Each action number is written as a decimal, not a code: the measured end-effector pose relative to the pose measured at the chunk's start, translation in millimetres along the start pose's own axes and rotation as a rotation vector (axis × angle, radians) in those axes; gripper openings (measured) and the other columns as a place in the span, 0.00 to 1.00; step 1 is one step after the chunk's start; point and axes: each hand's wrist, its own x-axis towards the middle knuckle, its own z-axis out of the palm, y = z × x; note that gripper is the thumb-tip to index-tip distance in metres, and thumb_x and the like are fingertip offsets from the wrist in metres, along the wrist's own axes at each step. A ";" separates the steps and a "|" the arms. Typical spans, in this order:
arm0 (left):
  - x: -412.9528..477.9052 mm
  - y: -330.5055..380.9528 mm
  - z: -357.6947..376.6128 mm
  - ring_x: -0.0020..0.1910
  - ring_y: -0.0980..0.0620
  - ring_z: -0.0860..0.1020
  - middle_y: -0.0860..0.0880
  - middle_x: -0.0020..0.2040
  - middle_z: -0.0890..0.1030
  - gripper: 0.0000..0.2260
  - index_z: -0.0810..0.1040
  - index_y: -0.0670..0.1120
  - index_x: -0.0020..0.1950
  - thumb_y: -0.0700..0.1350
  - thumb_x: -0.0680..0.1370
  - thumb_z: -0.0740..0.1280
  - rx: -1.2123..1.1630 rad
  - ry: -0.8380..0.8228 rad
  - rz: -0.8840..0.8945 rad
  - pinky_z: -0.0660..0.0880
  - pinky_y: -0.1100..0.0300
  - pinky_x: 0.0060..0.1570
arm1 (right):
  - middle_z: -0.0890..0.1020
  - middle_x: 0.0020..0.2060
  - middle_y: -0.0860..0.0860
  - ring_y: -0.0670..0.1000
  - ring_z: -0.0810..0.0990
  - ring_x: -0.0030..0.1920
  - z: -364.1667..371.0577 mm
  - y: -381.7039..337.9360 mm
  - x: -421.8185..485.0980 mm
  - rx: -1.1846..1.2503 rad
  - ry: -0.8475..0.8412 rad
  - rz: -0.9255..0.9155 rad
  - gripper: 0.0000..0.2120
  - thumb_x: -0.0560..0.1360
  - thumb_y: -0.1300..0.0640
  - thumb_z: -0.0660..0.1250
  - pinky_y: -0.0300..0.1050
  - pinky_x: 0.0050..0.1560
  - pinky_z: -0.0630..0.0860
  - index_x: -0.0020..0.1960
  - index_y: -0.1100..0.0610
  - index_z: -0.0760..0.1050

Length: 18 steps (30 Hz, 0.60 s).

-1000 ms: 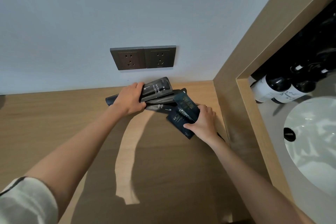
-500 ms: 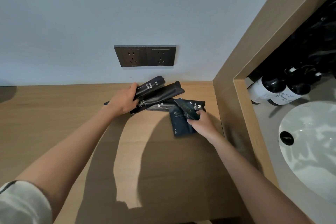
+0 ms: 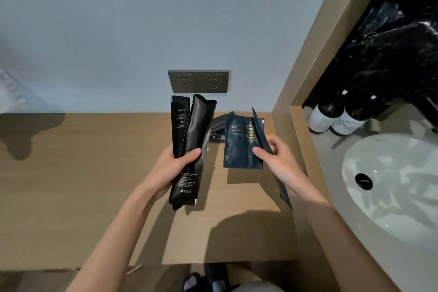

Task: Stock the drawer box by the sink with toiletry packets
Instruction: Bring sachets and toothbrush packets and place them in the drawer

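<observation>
Two long black packets (image 3: 189, 140) stand upright in your left hand (image 3: 170, 170). The thumb is clamped across their fronts and the fingers curl round behind. The grip sits at about mid-length, so both ends stick out, top ends fanned slightly apart and bottom ends hanging below the palm. Judgement: holding them side by side like this bundles them into one stack for a single drop.

Your right hand (image 3: 282, 166) pinches a flat blue packet (image 3: 239, 144) by its right edge, printed face toward you. It looks lifted off the wooden counter (image 3: 94, 173), with its shadow falling just below it. A second blue packet (image 3: 260, 130) is caught in the same hand, edge-on to the camera. It runs from above the fingers down past the wrist. Most of both blue packets lies left of and above the pinch, so expect them to flop.

- One more dark packet (image 3: 216, 131) lies on the counter behind, between the two handfuls and near the wall under the sockets (image 3: 198, 81). Nothing touches it.
- The drawer box does not show in view, so I cannot tell how far off it is.
- The sink (image 3: 391, 185) is to your right past the wooden divider, with bottles (image 3: 331, 116) at its back corner.

Judgement: you are gathering and sorting, and nothing is stocked yet.
</observation>
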 end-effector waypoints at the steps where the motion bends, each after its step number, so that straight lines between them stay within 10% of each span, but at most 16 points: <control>1: -16.8 -2.2 6.9 0.52 0.47 0.82 0.47 0.53 0.84 0.14 0.77 0.45 0.60 0.41 0.75 0.69 -0.051 -0.010 -0.006 0.78 0.56 0.51 | 0.80 0.44 0.45 0.37 0.78 0.41 -1.6 -1.6 -14.0 0.005 -0.002 -0.015 0.06 0.79 0.58 0.64 0.28 0.35 0.72 0.56 0.55 0.73; 6: -86.7 -24.7 35.4 0.43 0.54 0.83 0.49 0.48 0.85 0.09 0.78 0.46 0.55 0.40 0.75 0.69 -0.165 0.028 -0.042 0.78 0.64 0.40 | 0.79 0.39 0.44 0.32 0.77 0.32 -4.2 6.3 -82.0 0.039 0.039 -0.042 0.05 0.79 0.60 0.64 0.25 0.33 0.71 0.54 0.55 0.74; 18: -222.5 -93.9 70.7 0.45 0.48 0.83 0.45 0.49 0.84 0.11 0.77 0.45 0.56 0.43 0.74 0.70 -0.010 -0.153 -0.062 0.78 0.58 0.41 | 0.82 0.48 0.54 0.50 0.81 0.47 -17.6 79.8 -271.2 0.083 0.273 0.043 0.07 0.77 0.61 0.66 0.47 0.51 0.77 0.55 0.56 0.73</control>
